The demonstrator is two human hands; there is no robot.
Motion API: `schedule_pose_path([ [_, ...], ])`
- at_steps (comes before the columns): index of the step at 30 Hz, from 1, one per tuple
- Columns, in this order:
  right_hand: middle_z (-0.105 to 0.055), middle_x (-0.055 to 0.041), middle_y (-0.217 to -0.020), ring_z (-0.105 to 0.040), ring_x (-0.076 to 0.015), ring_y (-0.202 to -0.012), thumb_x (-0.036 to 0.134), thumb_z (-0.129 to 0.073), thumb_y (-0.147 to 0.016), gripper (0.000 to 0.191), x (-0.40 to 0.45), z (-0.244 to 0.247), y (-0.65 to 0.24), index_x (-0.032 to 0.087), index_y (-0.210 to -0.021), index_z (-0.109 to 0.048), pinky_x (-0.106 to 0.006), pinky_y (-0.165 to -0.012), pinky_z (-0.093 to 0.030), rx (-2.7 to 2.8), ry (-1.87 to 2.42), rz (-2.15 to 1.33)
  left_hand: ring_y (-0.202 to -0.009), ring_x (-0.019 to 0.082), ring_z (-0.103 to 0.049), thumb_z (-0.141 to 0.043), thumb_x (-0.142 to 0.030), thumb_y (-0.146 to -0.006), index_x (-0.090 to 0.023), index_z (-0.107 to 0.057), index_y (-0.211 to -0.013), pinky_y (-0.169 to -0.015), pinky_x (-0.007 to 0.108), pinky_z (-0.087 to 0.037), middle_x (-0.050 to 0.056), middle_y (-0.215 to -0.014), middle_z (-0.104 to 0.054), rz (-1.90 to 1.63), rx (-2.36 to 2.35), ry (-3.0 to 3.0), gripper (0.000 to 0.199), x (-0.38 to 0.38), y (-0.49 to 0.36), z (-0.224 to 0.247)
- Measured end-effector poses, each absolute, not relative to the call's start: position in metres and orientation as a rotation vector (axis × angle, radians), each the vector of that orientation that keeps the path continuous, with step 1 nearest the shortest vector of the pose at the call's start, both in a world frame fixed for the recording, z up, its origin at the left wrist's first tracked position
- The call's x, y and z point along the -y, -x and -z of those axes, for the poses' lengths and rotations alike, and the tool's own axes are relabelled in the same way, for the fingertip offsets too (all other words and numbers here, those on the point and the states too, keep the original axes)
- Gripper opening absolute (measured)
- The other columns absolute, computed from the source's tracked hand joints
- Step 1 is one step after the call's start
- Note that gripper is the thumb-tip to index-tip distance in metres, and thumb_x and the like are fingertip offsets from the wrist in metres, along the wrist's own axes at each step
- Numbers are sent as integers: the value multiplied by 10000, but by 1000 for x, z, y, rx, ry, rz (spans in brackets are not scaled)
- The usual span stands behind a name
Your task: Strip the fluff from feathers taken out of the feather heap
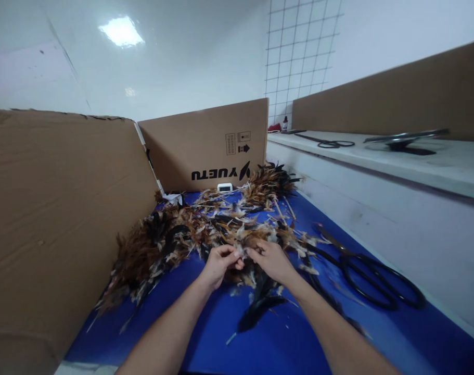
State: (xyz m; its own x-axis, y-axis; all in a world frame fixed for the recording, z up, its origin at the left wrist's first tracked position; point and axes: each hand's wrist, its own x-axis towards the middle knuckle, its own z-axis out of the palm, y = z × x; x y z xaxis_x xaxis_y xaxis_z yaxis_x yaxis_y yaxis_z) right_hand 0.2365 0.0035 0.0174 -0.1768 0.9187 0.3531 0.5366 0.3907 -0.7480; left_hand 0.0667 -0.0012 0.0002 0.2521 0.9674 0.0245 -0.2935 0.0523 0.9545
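My left hand (pixel 223 264) and my right hand (pixel 268 260) meet close together over the middle of a blue tabletop (pixel 221 333). Both have their fingers pinched, and a pale, fluffy feather (pixel 241 251) shows between the fingertips. Brown, black and whitish feathers (pixel 205 229) lie spread around and beyond my hands. Just below them, a long black feather (pixel 260 312) with a pale quill rests on the blue surface. To the right of my right hand lie large black-handled scissors (pixel 371 276), touched by neither hand.
A thick brown feather heap (pixel 139 250) sits at left, and another bundle (pixel 268 185) at the back right. Cardboard panels (pixel 65 208) wall the left and back. A small white device (pixel 225 187) stands at the back. Black scissors (pixel 334 144) lie on the right ledge (pixel 357 156).
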Motion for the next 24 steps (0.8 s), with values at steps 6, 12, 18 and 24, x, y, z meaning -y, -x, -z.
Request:
schedule_pose_path([
  [6, -545, 30, -518, -520, -126, -480, 374, -454, -807, 221, -8, -15, -245, 203, -704, -549, -231, -491, -401, 1658, 1274, -676, -486, 73, -554, -766, -327, -620, -93, -647, -680, -515, 176, -452, 38, -577, -629, -1236, -875, -1011, 270, -11, -56, -3],
  [12, -530, 31, -497, -463, -103, -397, 413, -477, -789, 230, -9, -20, -247, 200, -717, -526, -212, -398, -369, 1559, 1244, -887, -465, 57, -533, -761, -323, -632, -104, -627, -712, -474, 146, -427, 19, -552, -608, -1311, -830, -949, 269, -15, -46, -7],
  [18, -563, 20, -572, -465, -85, -409, 408, -489, -801, 247, -5, -17, -240, 185, -704, -536, -202, -400, -354, 1706, 1144, -945, -479, 93, -562, -765, -364, -615, -110, -588, -682, -475, 188, -443, 14, -547, -598, -1170, -741, -1078, 316, 2, -60, -13],
  [24, -567, 20, -555, -461, -98, -457, 354, -489, -806, 224, 2, -18, -234, 182, -696, -581, -218, -450, -342, 1902, 1152, -842, -389, 66, -487, -747, -396, -619, -109, -601, -675, -432, 185, -384, 3, -482, -583, -1080, -835, -1123, 326, 4, -65, -9],
])
